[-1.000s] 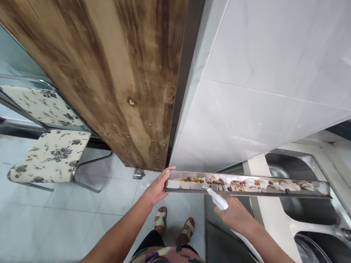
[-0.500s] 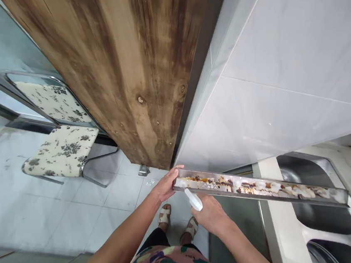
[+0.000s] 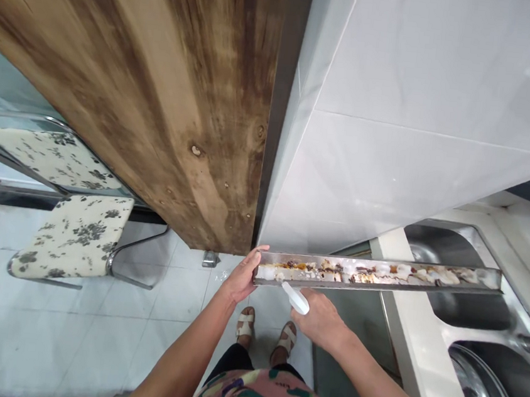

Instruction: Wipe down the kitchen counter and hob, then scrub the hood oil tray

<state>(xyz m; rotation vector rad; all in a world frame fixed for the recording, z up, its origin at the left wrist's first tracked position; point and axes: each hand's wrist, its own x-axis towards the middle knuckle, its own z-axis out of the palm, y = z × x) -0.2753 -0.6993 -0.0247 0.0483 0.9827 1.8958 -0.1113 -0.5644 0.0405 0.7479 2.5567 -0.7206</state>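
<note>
Watching remotely, I see the left hand clamped on the left end of one metal trough, its long axis nearly level, pointing right across the sink basins; one white handle (slanting down-right) sits in the right hand's curled fingers. Around: pale floor, one floral chair, one wooden panel, one white wall, two sink basins.

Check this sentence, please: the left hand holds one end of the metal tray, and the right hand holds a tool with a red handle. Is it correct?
The colour is wrong: in the head view, the right hand holds a tool with a white handle. The left hand does hold one end of the metal tray.
</note>
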